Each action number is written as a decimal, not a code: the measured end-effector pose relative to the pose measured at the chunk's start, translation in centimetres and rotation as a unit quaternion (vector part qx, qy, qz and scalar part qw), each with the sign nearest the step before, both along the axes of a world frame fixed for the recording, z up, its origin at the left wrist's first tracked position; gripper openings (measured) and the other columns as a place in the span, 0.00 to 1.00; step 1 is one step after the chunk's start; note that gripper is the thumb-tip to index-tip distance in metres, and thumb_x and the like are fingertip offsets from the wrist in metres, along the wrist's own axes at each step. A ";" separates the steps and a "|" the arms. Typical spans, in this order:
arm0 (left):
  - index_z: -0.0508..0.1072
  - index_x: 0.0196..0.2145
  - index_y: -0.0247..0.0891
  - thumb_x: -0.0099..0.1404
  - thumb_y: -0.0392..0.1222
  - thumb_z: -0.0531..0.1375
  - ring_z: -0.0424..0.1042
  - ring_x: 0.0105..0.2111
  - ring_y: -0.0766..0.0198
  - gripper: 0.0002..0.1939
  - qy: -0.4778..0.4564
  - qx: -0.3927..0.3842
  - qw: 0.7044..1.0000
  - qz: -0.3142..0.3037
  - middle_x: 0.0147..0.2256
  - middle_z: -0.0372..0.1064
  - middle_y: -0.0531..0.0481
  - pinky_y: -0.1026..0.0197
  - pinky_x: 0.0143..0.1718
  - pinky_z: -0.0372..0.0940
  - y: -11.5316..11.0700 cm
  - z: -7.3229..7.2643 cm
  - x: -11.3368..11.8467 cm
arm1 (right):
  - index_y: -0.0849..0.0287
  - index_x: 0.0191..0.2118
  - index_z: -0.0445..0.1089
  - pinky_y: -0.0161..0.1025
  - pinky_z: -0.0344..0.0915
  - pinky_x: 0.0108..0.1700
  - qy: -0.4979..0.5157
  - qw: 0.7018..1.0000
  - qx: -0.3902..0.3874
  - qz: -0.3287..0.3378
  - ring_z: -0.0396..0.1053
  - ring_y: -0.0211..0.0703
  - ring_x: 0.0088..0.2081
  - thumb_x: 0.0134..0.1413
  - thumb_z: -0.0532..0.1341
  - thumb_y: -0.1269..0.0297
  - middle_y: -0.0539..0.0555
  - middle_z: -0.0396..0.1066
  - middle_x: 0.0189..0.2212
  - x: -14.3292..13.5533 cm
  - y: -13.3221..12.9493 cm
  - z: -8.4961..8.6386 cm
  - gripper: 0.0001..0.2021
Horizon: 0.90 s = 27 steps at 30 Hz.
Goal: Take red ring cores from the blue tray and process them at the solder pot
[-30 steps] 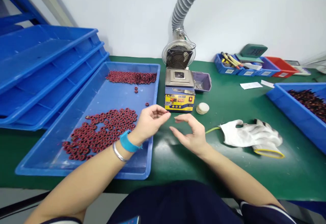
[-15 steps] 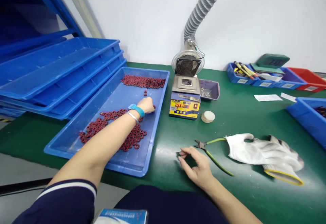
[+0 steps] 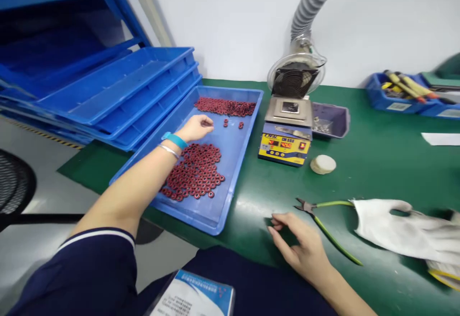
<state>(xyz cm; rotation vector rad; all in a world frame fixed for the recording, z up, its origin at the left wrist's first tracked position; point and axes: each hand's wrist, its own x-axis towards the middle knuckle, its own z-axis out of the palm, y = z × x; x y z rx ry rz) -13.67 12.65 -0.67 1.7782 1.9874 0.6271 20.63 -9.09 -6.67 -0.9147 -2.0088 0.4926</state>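
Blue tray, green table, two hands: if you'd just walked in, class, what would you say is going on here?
A person works bare-handed at a green table. The left hand is over a blue tray, between a near and a far group of small red rings; whether it holds one cannot be made out. The right hand, fingers curled, shows nothing in it, near green-handled pliers. White gloves lie farther right; a yellow-fronted machine has its display lit.
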 end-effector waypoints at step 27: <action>0.67 0.59 0.36 0.37 0.48 0.70 0.74 0.48 0.50 0.49 0.242 -0.247 0.918 -0.196 0.53 0.72 0.41 0.61 0.47 0.68 -1.0 -0.5 -4.1 | 0.68 0.57 0.62 0.44 0.70 0.52 -0.476 0.851 -0.223 0.011 0.71 0.58 0.53 0.31 0.76 0.54 0.70 0.68 0.53 -20.2 18.8 3.8 0.45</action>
